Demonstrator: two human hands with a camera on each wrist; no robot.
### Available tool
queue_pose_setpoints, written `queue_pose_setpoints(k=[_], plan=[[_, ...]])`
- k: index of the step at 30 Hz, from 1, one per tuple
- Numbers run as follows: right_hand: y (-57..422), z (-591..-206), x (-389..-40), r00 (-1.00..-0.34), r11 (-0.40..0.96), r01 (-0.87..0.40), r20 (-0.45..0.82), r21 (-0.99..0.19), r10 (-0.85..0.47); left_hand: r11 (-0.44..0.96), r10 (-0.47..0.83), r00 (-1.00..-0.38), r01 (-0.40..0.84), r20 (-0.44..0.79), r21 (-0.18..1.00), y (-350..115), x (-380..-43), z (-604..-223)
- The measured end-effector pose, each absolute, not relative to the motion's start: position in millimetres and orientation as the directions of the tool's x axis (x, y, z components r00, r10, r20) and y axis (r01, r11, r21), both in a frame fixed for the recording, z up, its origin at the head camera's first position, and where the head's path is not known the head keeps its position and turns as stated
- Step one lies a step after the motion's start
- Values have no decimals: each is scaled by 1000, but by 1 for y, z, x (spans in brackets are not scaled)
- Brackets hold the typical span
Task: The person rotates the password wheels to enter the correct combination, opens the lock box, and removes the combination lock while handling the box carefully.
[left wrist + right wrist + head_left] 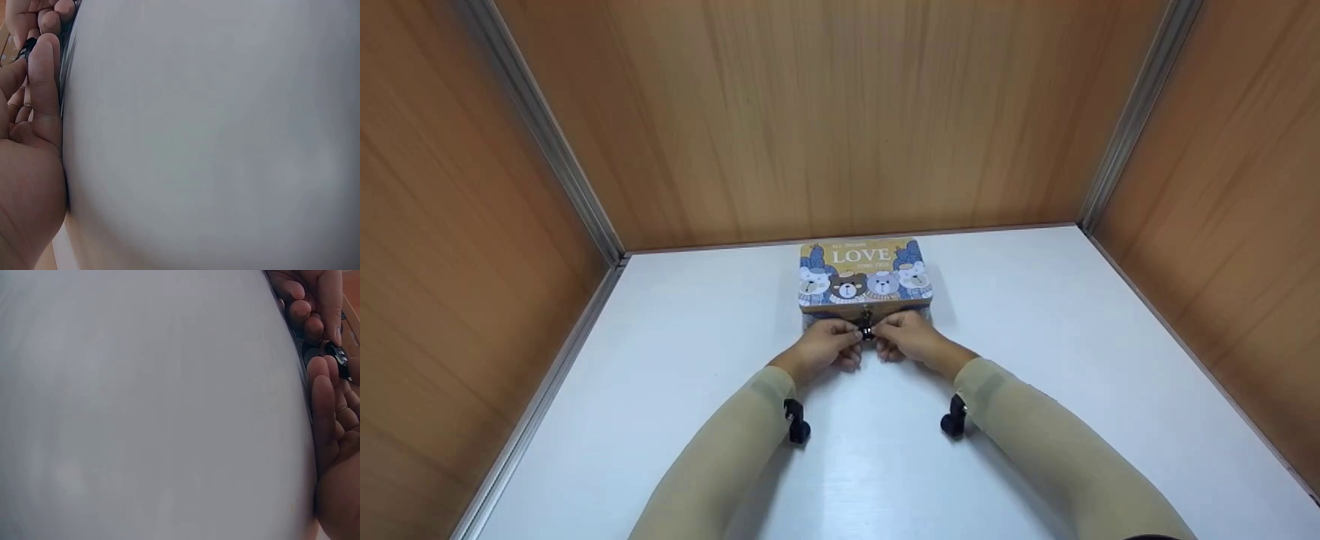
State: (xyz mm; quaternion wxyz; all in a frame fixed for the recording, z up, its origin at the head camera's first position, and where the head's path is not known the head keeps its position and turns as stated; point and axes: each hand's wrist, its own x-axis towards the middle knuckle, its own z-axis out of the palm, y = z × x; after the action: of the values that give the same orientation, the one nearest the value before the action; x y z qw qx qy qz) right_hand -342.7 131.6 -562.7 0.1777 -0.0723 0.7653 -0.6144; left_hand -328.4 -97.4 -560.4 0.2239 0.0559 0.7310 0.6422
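A small box with a yellow lid, printed bears and the word LOVE stands on the white table. At the middle of its front hangs a small black padlock, by a metal clasp. My left hand pinches the padlock from the left with thumb and fingers. From the other side, my right hand pinches it too, the two sets of fingertips nearly meeting. Close up, the padlock shows light marks on its side in the right wrist view. Fingers hide part of it in the left wrist view.
The white tabletop spreads around the box. A wood-grain panel rises behind it, with further panels at left and right joined by grey metal posts. Small black wrist mounts hang from both sleeves.
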Motion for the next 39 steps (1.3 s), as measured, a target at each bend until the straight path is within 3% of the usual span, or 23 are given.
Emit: queue_pose_setpoints(k=[39], plan=[[130,-562,-343,-924,260,116,-200,-959,-325,185,381,-892,-186,-244,965,-98,-328,-560]])
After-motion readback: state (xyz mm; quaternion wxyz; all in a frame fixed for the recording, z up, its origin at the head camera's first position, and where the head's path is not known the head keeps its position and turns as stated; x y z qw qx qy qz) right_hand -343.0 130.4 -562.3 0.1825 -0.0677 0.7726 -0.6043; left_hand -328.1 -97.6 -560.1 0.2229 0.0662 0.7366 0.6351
